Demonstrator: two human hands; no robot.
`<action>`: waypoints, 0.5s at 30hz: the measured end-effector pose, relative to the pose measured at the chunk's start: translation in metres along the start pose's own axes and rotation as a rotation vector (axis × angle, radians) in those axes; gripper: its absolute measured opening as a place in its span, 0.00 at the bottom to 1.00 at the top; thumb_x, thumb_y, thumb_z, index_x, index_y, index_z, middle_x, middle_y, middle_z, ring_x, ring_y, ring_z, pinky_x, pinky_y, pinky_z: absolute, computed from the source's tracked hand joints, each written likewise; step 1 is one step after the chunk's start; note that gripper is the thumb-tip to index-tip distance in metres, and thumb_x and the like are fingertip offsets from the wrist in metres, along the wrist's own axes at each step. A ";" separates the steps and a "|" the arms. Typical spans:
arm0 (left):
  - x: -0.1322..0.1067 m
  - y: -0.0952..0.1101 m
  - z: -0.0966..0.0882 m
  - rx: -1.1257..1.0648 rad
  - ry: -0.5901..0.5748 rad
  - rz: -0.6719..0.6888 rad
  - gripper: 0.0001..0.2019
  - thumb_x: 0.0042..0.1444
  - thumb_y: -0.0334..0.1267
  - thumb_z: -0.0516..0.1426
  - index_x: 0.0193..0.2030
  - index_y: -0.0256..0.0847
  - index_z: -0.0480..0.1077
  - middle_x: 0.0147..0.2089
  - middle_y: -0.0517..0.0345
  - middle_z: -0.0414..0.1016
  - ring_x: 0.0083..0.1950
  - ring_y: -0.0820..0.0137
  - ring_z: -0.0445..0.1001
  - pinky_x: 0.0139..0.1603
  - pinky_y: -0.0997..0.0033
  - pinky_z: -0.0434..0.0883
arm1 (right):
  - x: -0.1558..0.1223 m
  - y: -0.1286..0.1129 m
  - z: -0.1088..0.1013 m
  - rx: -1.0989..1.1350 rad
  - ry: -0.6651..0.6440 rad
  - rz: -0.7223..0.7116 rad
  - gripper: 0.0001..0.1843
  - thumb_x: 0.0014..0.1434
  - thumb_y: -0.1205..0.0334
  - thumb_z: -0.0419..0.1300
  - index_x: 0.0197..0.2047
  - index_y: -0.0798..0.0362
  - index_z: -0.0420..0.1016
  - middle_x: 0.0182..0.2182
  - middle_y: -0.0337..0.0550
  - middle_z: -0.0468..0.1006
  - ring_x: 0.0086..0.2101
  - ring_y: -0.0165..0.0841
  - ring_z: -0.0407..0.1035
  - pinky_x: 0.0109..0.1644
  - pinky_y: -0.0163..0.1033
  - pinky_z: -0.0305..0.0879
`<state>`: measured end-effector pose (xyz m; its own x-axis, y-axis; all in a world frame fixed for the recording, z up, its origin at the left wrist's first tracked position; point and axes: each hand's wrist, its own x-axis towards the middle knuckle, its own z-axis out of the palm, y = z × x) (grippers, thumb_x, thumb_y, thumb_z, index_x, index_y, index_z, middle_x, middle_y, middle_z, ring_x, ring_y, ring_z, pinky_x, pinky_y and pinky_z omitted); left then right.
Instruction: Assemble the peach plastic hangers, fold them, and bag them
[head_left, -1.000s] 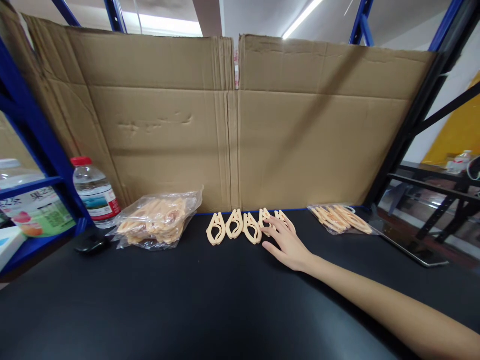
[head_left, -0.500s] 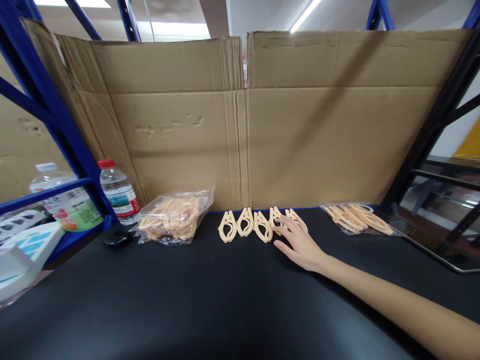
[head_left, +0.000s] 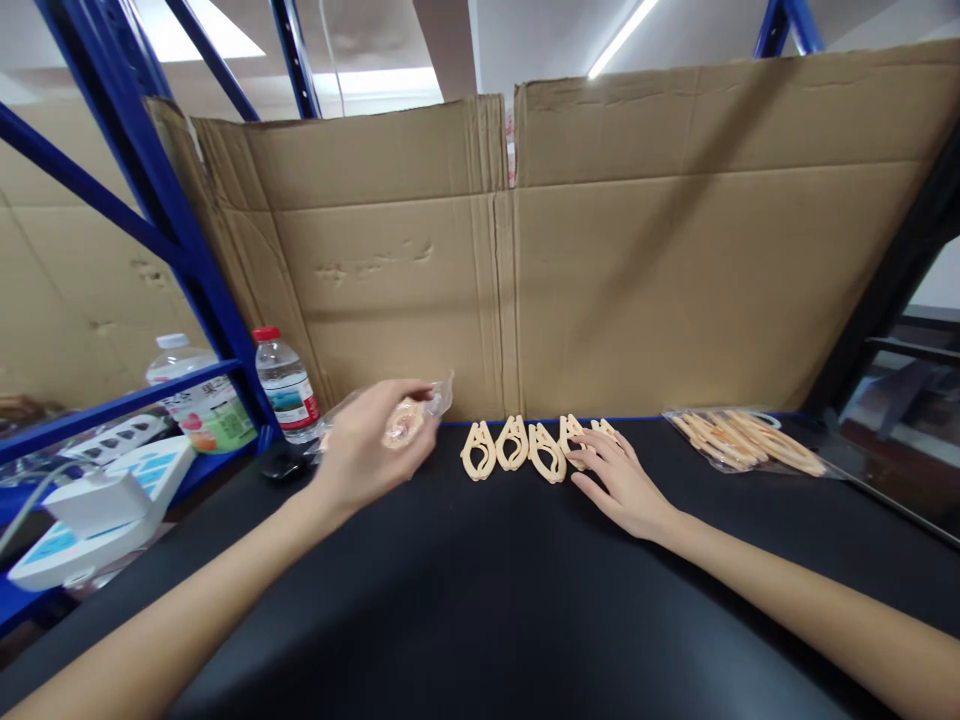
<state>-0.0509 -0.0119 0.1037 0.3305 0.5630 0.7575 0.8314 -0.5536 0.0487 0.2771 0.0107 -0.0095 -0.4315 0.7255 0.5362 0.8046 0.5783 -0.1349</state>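
Several cream plastic clips (head_left: 478, 452), shaped like large clothes pegs with an oval opening, lie in a row on the black table (head_left: 480, 580). Over the right end of the row rests my right hand (head_left: 626, 490), its fingers spread and partly covering the last two clips. My left hand (head_left: 379, 440) is at the clear plastic bag (head_left: 405, 422) of peach-coloured plastic pieces. Its thumb and fingers are apart, curved over the bag, and the bag shows between them. Slight blur and the back of the hand hide much of the bag.
A second clear bag (head_left: 742, 440) of long peach pieces lies at the right. At the left stand a red-capped water bottle (head_left: 289, 390), a black object (head_left: 280, 462) and a power strip (head_left: 112, 510) by the blue frame. A cardboard wall (head_left: 390, 270) closes the back.
My left hand has come into view from the lower left and reached the bag. My right hand stays over the clips. The view has shifted slightly left.
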 end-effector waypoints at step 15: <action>0.004 -0.016 0.054 0.238 -0.224 0.110 0.12 0.59 0.27 0.45 0.40 0.37 0.69 0.43 0.43 0.76 0.48 0.56 0.72 0.47 0.55 0.68 | 0.001 0.002 -0.002 0.047 0.106 0.018 0.15 0.65 0.56 0.46 0.45 0.48 0.72 0.52 0.46 0.72 0.57 0.42 0.59 0.63 0.60 0.45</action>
<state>-0.0390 0.0322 0.0707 0.4921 0.6430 0.5869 0.8574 -0.4745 -0.1990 0.2788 0.0122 -0.0077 -0.3696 0.6940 0.6179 0.7909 0.5840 -0.1829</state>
